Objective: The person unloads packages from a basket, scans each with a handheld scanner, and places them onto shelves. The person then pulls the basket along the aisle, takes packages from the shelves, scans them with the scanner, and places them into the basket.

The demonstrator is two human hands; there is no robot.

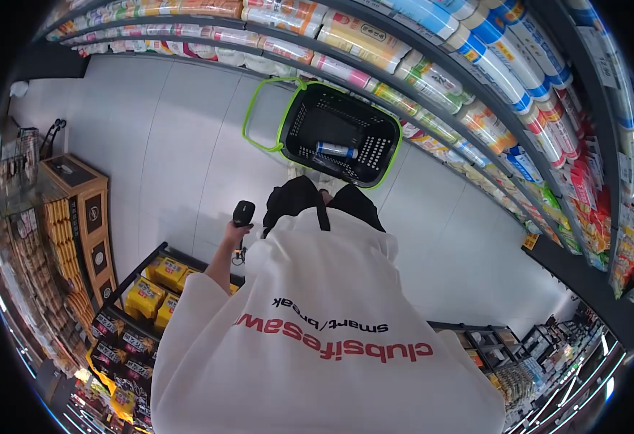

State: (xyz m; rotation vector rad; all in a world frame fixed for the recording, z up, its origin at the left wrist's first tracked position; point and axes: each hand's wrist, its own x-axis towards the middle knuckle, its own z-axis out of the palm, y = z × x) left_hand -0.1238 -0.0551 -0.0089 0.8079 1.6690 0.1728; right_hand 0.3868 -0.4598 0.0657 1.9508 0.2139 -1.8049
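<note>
My left hand [237,233] is out to the left of my body, its fingers closed around a black handheld device [243,213] with a rounded head. What kind of device it is cannot be made out. A small dark item [239,254] hangs below that hand. My right hand does not show; the white shirt [339,289] fills the lower middle. In front of my legs stands a black shopping basket [306,108] with a bright green rim, its green handle [245,116] folded out to the left. Inside lies a blue and white tube-shaped pack [336,150].
Long shelves [433,79] of packaged goods curve along the front and right, close behind the basket. Yellow packs [146,298] fill a low rack at my left. A wooden display stand [86,210] is farther left. Light tiled floor [180,137] lies between.
</note>
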